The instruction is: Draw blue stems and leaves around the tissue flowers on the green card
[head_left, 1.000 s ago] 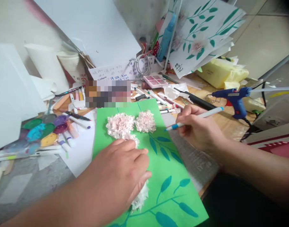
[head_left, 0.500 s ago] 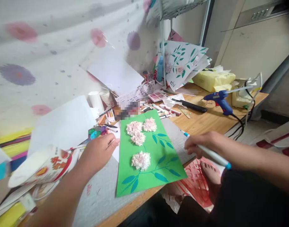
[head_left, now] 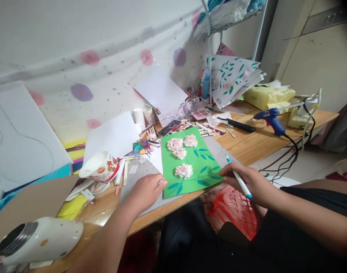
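A green paper sheet (head_left: 196, 159) lies on a grey mat (head_left: 139, 204) at the table's front edge. Several crinkled pale pink flowers (head_left: 184, 171) stand up from it, among painted teal stems and leaves (head_left: 203, 182). My left hand (head_left: 149, 191) is closed at the sheet's left edge, its thumb over that edge and the other fingers partly hidden. At the lower right corner of the sheet, my right hand (head_left: 244, 180) is wrapped around a white marker with blue ends (head_left: 241, 184). The marker's blue tip points up, off the sheet, and the fingertips are by the corner.
Loose markers (head_left: 210, 131), a phone (head_left: 169, 128) and a paint palette (head_left: 200, 114) crowd the back. A blue glue gun (head_left: 270, 117) with trailing cables stands on the right. On the left are a paper bowl (head_left: 101, 167) and a white jar (head_left: 48, 240).
The view has swung left and back, bringing the jar into sight. My left thumb has come onto the sheet's left edge, and my right hand has moved to its lower right corner with the marker.
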The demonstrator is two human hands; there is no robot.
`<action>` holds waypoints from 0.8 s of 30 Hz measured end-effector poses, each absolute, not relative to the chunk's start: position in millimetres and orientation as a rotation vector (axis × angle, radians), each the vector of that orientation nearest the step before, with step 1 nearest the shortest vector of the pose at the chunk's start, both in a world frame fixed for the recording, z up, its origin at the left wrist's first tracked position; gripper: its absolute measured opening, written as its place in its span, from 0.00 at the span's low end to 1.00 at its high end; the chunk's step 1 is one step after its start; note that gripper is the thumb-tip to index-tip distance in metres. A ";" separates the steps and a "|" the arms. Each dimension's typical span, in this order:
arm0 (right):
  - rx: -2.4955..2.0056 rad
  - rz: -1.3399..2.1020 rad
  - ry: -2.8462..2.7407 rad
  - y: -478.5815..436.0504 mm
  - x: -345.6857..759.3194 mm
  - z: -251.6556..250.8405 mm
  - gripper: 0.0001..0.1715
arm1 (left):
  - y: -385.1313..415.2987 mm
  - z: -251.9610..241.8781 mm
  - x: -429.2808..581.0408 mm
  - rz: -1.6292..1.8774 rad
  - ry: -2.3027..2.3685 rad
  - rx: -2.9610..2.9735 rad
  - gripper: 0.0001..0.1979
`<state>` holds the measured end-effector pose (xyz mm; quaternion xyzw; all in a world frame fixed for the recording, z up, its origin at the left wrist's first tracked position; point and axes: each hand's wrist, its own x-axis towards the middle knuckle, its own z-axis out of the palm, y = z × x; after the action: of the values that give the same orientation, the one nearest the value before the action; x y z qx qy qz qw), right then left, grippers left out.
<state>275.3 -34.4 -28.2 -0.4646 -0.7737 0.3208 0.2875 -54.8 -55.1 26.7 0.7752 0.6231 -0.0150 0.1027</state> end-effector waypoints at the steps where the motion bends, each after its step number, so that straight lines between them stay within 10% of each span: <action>1: -1.273 0.826 -2.055 -27.8 279.1 -27.7 0.13 | -55.1 25.9 -53.4 -0.018 1.823 2.305 0.12; 15: -1.108 1.049 -2.012 58.9 330.7 18.9 0.24 | -12.4 -8.1 -36.9 0.402 1.196 2.718 0.08; 24: -0.828 1.482 -1.500 93.9 251.8 -7.1 0.09 | -6.1 -18.0 -48.0 0.491 1.013 2.753 0.04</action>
<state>251.8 93.9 -7.1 -0.3311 -0.5997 0.5925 0.4239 -48.0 -6.1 -18.0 0.9224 0.3392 0.1646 0.0835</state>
